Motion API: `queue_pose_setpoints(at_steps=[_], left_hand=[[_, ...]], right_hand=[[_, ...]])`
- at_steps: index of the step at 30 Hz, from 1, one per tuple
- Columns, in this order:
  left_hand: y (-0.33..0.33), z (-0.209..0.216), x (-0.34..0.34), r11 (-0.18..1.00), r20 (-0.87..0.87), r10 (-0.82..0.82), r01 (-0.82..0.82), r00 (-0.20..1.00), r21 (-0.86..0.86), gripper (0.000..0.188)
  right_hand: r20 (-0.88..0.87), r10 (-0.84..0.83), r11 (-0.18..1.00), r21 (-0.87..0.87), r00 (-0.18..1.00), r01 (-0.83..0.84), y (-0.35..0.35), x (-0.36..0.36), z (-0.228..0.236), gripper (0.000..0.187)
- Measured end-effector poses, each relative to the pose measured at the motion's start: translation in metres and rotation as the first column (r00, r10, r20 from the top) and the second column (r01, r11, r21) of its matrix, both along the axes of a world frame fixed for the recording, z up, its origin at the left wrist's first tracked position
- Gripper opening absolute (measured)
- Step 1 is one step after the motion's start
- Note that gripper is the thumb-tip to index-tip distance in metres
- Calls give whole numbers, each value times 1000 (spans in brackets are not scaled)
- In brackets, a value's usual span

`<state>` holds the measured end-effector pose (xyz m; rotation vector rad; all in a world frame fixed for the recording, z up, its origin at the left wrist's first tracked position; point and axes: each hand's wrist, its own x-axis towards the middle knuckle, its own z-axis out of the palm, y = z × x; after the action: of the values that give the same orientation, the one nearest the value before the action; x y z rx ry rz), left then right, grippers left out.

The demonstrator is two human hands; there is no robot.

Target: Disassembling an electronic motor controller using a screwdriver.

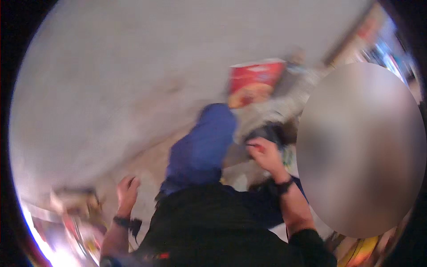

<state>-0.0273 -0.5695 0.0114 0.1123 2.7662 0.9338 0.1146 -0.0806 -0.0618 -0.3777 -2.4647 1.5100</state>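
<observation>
- So, where's the dark bundle (270,131) relative to the right hand (265,155)?
- Just past its fingers, overlapping in view (contact unclear, frame's smeared). Fingers curled in; can't tell if they pinch anything.
- Left hand (128,192)?
- Well apart, out left of the blue trouser leg (200,142). Fingers part-curled, can't tell if it grips anything.
- Anything else near the bundle?
- Red packet (256,81), beyond it and a bit left, on the floor side. Dark wristbands (284,186) on both wrists.
</observation>
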Motion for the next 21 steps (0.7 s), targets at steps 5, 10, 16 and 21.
queue_pose_setpoints(at_steps=[5,10,16,21], left_hand=[[144,61,-43,812,-293,-488,551,822,194,11],[330,80,-33,384,-247,-848,864,470,325,28],[494,47,-22,122,-253,-933,887,256,445,66],[583,15,-25,14,-97,-994,921,56,389,107]], right_hand=[[-73,-137,991,-10,988,137,-1,25,28,17],[-204,-173,984,4,964,177,13,71,48,16],[-221,-637,771,-170,739,614,68,122,99,20],[-90,-738,663,93,669,743,135,138,131,37]])
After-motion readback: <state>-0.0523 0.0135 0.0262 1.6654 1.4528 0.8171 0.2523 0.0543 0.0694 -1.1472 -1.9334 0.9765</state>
